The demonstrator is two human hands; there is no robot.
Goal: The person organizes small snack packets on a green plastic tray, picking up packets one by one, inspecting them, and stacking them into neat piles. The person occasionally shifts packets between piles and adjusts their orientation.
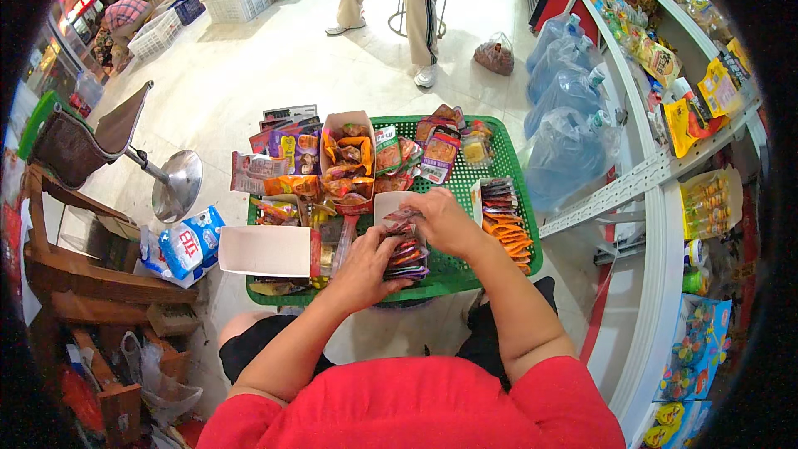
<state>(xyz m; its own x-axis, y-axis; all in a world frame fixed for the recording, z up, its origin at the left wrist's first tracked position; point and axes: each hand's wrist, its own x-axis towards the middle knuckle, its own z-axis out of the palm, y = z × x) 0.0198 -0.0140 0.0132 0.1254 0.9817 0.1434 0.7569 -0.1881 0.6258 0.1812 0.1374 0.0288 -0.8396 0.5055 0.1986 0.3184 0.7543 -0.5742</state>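
Observation:
A green plastic basket [530,206] stands before me, full of snack packets and small cardboard boxes. My left hand [368,268] rests around the side of a box of upright snack packets [408,262], fingers at their tops. My right hand [444,222] pinches a small packet [402,216] at the back of that box. To the left lies an open white carton [265,251]. Behind it, a tall box holds orange packets [346,162]. At the basket's right side stands another box of orange and dark packets [506,224]. Loose flat packets [439,156] lie at the back.
Large blue water bottles [567,143] and a snack shelf [629,199] stand at the right. A stool with a metal base [177,186], a blue-and-white package [190,243] and wooden furniture [93,280] are at the left. A person [418,6] sits ahead, near a bagged item [495,56].

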